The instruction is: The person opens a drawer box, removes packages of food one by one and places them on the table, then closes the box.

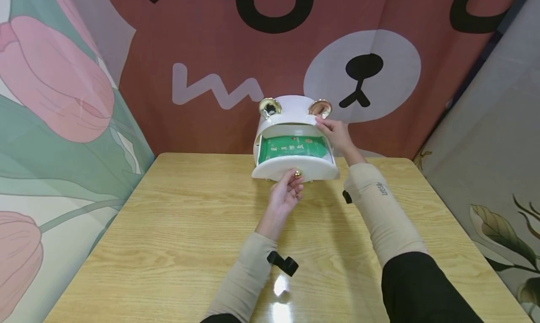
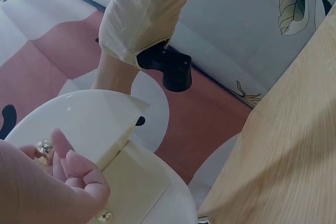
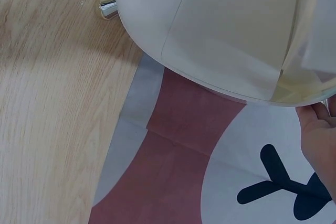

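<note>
A white storage box (image 1: 291, 108) with two shiny gold ring-shaped eyes stands at the table's back edge. Its rounded drawer (image 1: 274, 167) is out at the front, and a green packet (image 1: 295, 147) with pale printing lies inside. My left hand (image 1: 285, 196) pinches the small gold knob (image 1: 297, 173) on the drawer front; the left wrist view shows this knob partly behind the fingers. At the box's upper right, my right hand (image 1: 337, 134) grips the edge just below the gold eye (image 1: 320, 108). Most of those right fingers are cut off in the right wrist view.
The wooden table (image 1: 190, 220) extends toward me and to both sides. Close behind the box hangs a brown cloth (image 1: 202, 131) with a cartoon bear face. Floral curtains (image 1: 50, 173) flank the table. Short gold feet (image 3: 108, 7) support the box.
</note>
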Available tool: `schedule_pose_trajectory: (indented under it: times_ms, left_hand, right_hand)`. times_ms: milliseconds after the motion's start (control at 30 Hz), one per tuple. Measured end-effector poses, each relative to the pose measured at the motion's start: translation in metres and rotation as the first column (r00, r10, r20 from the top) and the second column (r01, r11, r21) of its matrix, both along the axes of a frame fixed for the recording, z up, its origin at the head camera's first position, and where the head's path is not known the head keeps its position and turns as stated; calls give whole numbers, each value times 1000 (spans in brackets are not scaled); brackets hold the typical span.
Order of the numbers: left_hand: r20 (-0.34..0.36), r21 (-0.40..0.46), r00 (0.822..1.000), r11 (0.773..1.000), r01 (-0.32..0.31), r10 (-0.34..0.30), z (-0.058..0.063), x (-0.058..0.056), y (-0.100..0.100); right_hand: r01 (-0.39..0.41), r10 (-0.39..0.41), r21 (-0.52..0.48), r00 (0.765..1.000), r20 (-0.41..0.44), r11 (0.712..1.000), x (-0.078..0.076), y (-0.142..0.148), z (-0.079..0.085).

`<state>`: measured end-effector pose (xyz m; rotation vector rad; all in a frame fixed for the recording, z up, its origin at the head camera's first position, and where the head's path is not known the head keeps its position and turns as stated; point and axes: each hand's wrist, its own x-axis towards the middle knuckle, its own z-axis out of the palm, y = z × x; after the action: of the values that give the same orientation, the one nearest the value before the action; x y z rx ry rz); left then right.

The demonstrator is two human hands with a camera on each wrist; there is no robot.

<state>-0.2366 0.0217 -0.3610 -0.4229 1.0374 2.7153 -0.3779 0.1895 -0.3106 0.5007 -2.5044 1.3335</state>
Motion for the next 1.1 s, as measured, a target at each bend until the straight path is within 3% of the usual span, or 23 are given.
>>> schedule_pose_trajectory:
  times_ms: [433, 667, 733, 833, 900, 967, 1033, 1100]
  left_hand:
    - [-72, -7, 983, 986, 168, -168, 6, 9, -22]
    - [-194, -146, 939, 955, 260, -285, 9, 17, -33]
    - [-217, -187, 932, 949, 253, -291, 11, 20, -36]
    - [-259, -293, 927, 937, 192, -271, 14, 24, -39]
    - [-291, -399, 926, 910, 111, -240, 17, 28, -41]
    - [-338, -511, 919, 860, 4, -205, 20, 30, -41]
    - [-403, -599, 902, 790, -131, -156, 22, 32, -41]
    - [-496, -651, 862, 704, -285, -109, 22, 33, -41]
  right_hand:
    - [9, -9, 2, 1000, -20, 1000, 0, 0, 0]
    - [-20, 19, -61, 1000, -16, 998, 7, 1, 1]
    - [-12, 11, -51, 1000, -10, 999, 7, 0, 2]
    - [17, -17, -9, 1000, 8, 1000, 5, -1, 2]
    - [26, -26, 7, 999, 19, 1000, 5, -1, 2]
    - [29, -29, 12, 999, 22, 1000, 4, -1, 2]
    - [28, -28, 12, 999, 21, 1000, 4, -1, 2]
    - [27, -27, 12, 1000, 16, 1000, 3, -1, 1]
